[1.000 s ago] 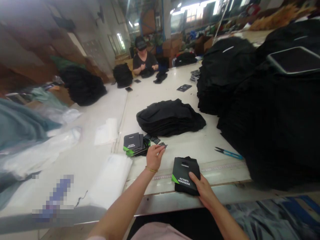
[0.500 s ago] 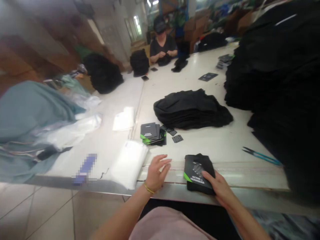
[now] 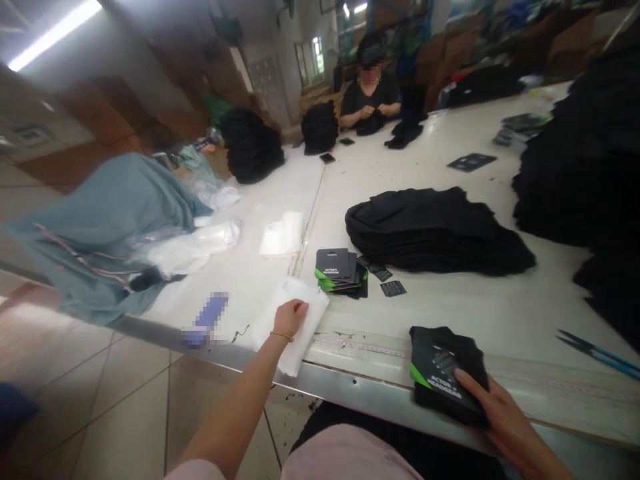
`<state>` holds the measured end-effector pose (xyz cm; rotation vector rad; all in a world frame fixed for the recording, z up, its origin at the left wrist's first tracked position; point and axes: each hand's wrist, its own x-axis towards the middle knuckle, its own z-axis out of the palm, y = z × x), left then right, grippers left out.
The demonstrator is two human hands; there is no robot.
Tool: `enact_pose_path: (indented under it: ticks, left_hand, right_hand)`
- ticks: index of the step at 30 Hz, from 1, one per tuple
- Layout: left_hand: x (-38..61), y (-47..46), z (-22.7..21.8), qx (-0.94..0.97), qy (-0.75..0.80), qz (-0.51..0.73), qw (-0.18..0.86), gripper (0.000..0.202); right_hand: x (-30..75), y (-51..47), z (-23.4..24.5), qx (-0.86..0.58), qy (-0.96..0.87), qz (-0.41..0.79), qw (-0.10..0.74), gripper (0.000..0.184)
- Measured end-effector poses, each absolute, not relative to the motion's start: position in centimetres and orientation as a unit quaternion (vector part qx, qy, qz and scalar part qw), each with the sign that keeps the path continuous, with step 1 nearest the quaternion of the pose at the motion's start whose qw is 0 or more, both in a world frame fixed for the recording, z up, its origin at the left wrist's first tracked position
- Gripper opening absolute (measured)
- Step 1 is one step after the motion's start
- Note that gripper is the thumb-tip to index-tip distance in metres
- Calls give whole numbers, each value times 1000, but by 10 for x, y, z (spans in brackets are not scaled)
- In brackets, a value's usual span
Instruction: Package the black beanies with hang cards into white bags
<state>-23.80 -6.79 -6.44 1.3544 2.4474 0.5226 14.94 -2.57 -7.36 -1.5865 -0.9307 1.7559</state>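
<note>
My right hand (image 3: 493, 397) grips a folded black garment (image 3: 445, 407) with a black cardboard card (image 3: 443, 377) on its front, thumb across the card. The card has a green corner and white lettering reading "Headgear". This bundle is held at the table's front edge. Over a stack of whitish plastic bags (image 3: 300, 347) is my left hand (image 3: 291, 317), its fingers curled together. Whether they pinch the top bag is hidden. Just beyond the bags lies a pile of similar black cards (image 3: 335, 263), with small black labels (image 3: 393, 288) beside it.
A long pile of black garments (image 3: 435, 230) lies mid-table, with a taller black heap (image 3: 585, 153) at right. Blue-handled snips (image 3: 600, 353) lie near the right edge. More white bags (image 3: 283, 235) and grey-green cloth (image 3: 115, 207) are left. A co-worker (image 3: 370, 100) handles black fabric across the table.
My left hand has moved left onto the plastic bags, and its spread fingers have curled in. My right hand still holds the garment and card. The view has turned left.
</note>
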Motion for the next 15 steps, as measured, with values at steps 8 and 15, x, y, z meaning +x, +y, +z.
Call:
enact_pose_path:
  ticks: [8, 15]
  left_hand:
    - [-244, -60, -63, 468, 862, 136, 142, 21]
    - [-244, -54, -62, 460, 873, 99, 129, 21]
  right_hand:
    - [153, -25, -78, -572, -299, 708, 287, 53]
    - [153, -26, -83, -559, -292, 714, 304, 53]
